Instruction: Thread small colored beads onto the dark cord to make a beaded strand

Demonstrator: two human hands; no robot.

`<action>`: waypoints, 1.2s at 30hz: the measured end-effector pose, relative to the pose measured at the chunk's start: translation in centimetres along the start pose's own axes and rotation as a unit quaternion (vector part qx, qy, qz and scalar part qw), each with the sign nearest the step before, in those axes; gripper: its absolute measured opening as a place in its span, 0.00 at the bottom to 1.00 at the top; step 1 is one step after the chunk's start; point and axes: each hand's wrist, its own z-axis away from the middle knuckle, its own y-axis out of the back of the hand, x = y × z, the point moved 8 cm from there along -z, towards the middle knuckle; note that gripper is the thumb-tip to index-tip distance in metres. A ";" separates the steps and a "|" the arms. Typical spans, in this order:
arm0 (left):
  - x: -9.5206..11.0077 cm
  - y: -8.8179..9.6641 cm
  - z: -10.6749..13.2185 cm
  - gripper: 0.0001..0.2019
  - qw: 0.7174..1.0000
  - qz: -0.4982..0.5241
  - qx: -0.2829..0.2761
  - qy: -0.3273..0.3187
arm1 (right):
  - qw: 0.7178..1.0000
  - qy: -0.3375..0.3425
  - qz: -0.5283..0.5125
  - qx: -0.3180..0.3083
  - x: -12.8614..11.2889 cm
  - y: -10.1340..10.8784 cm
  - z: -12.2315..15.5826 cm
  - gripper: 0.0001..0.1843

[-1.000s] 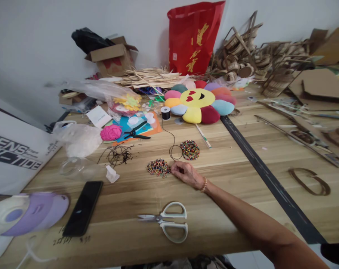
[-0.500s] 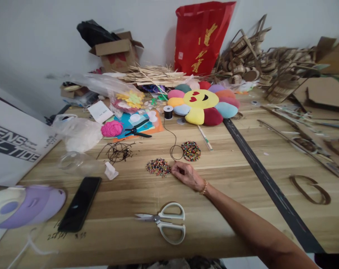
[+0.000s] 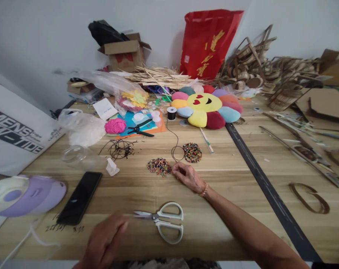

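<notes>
My right hand (image 3: 187, 175) rests on the wooden table (image 3: 236, 175), fingers curled in a pinch right beside a small heap of coloured beads (image 3: 159, 166); what it pinches is too small to make out. A second, rounder cluster of beads (image 3: 192, 152) lies just beyond, with black thread (image 3: 175, 140) running from it to a spool (image 3: 172, 113). My left hand (image 3: 106, 241) shows at the bottom edge, blurred, fingers loosely bent, close to the blades of white-handled scissors (image 3: 163, 220). It holds nothing I can see.
A black phone (image 3: 80, 197) lies left of the scissors, a purple and white device (image 3: 23, 194) further left. A flower-shaped plush cushion (image 3: 205, 106), red bag (image 3: 210, 41), cardboard box (image 3: 124, 52), black pliers (image 3: 139, 129), tangled thread (image 3: 119, 148) and a long black ruler (image 3: 267, 190) crowd the table.
My left hand has come into view at the bottom edge near the scissors. My right hand stays by the beads. The view has shifted slightly.
</notes>
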 end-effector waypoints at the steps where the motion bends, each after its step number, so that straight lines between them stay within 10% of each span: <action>1: -0.3 -1.2 -1.9 0.11 0.999 0.026 -0.017 -0.005 | 1.000 -0.003 -0.004 0.000 0.0 0.0 0.0 0.10; 6: -1.1 -7.5 -10.3 0.07 0.992 0.077 -0.088 -0.038 | 0.999 -0.029 -0.042 0.003 0.5 -0.2 0.0 0.13; 12: -1.7 -13.3 -13.1 0.06 0.978 0.011 -0.201 -0.045 | 1.000 -0.022 -0.014 -0.004 0.5 -0.3 -0.1 0.13; 36: -2.7 -15.5 -13.2 0.06 0.976 0.071 -0.183 -0.096 | 0.999 -0.015 0.038 -0.014 0.2 -0.5 -0.4 0.07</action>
